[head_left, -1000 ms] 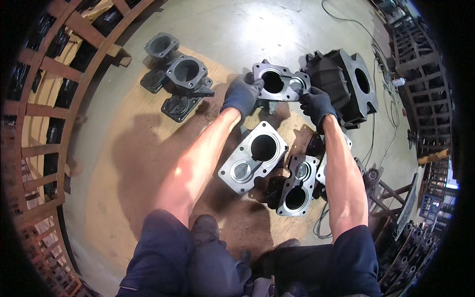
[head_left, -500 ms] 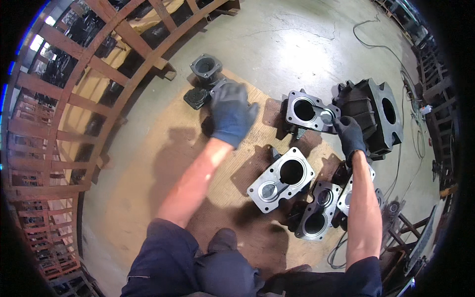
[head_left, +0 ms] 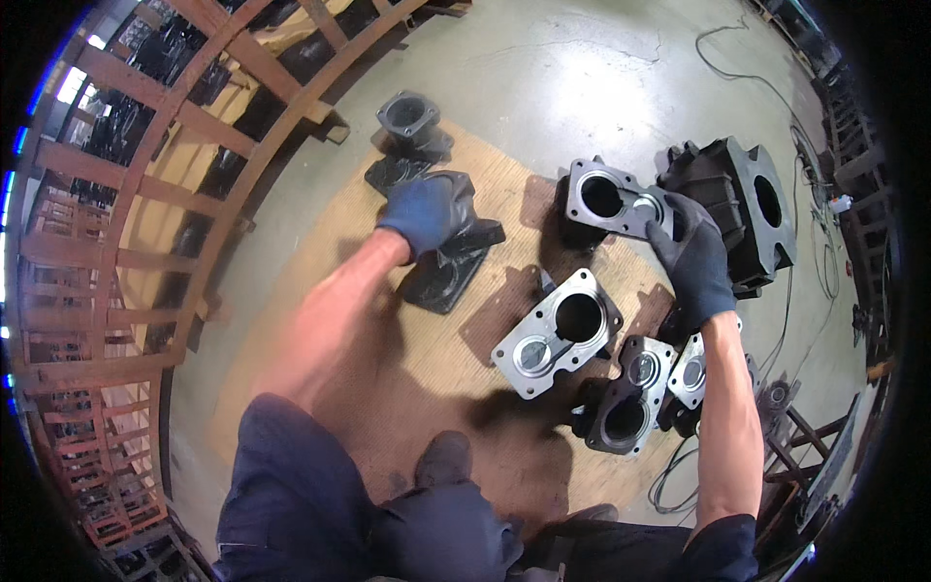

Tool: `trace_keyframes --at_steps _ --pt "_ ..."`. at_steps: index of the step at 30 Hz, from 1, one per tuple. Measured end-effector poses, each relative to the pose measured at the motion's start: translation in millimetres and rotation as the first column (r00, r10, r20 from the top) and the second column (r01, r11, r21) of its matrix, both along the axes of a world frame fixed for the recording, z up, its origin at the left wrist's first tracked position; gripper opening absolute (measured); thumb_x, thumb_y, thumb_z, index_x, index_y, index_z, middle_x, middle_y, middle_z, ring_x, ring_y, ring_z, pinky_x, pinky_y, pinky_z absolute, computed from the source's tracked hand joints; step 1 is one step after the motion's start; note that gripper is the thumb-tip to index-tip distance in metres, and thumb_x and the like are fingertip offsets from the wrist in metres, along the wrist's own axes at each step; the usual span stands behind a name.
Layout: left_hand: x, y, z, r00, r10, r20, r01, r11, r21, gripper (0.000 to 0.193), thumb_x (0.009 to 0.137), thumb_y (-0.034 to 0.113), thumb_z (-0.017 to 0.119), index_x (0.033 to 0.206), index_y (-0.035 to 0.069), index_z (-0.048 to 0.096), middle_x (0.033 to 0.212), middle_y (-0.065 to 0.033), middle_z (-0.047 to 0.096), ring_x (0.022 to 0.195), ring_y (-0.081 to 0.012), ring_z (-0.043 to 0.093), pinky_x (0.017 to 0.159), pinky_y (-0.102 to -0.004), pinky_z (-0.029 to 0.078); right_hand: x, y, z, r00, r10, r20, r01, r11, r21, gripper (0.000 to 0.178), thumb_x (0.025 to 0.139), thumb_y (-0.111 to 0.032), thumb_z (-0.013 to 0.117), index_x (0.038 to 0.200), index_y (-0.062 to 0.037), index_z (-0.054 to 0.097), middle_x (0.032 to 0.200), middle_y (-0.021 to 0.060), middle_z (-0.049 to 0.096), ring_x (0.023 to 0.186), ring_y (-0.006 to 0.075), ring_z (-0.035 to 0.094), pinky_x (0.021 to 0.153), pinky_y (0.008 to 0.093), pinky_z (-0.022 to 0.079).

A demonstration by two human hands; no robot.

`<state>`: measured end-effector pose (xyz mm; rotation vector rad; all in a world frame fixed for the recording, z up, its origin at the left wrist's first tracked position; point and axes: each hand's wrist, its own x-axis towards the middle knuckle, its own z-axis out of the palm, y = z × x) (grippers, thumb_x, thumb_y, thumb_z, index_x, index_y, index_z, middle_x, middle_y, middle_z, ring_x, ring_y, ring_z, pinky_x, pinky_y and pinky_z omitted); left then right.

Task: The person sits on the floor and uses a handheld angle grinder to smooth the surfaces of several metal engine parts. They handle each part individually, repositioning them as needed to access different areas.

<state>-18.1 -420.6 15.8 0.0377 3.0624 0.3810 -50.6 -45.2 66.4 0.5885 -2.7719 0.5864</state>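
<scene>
My left hand, in a dark glove, is closed around a black metal casting. That casting leans with a flat flange toward the board, and the hand hides its upper left side. My right hand, gloved too, grips the right end of a grey two-bore casting with its machined face up. Between my hands and nearer to me sits another two-bore casting. A third casting stands to its right, next to a fourth, partly hidden by my right forearm.
A ribbed wooden board lies under the parts. Beyond my left hand stands a round-necked black casting. On the right is a large dark housing. Rusty steel racks line the left, and a cable runs across the concrete floor.
My left hand has shifted slightly left and closed on the black casting, which now shows beneath it. The right hand has moved further around the end of the two-bore casting.
</scene>
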Motion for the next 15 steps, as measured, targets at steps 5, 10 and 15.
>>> trace_keyframes --at_steps 5,10,15 --pt "-15 -58 -23 0.877 -0.235 0.420 0.242 0.970 0.036 0.026 0.087 0.031 0.064 0.099 0.011 0.075 0.083 -0.0164 0.073 0.072 -0.0337 0.071 0.067 -0.0451 0.054 75 -135 26 0.761 0.607 0.228 -0.608 0.791 -0.075 0.063 0.078 -0.027 0.080 0.130 -0.0007 0.059 0.119 0.0231 0.065 0.105 0.0398 0.066 0.096 0.0439 0.053" --pt "-42 -13 -36 0.792 -0.063 0.607 0.013 0.996 0.088 0.052 0.090 0.049 0.066 0.090 -0.001 0.076 0.091 -0.0229 0.074 0.073 -0.0289 0.072 0.071 -0.0415 0.055 105 -189 -2 0.666 0.638 0.387 -0.615 0.763 -0.200 0.058 0.079 -0.032 0.079 0.127 -0.0048 0.061 0.107 0.0236 0.068 0.097 0.0404 0.067 0.085 0.0467 0.055" --pt "-51 -26 -2 0.848 -0.089 0.522 -0.159 0.897 0.411 0.067 0.098 0.059 0.055 0.112 -0.005 0.069 0.109 -0.0232 0.071 0.098 -0.0298 0.067 0.091 -0.0430 0.049 80 -212 -22 0.761 0.532 0.371 -0.519 0.842 -0.144 0.032 0.085 -0.033 0.073 0.109 -0.0126 0.071 0.089 0.0199 0.071 0.084 0.0396 0.068 0.074 0.0468 0.056"
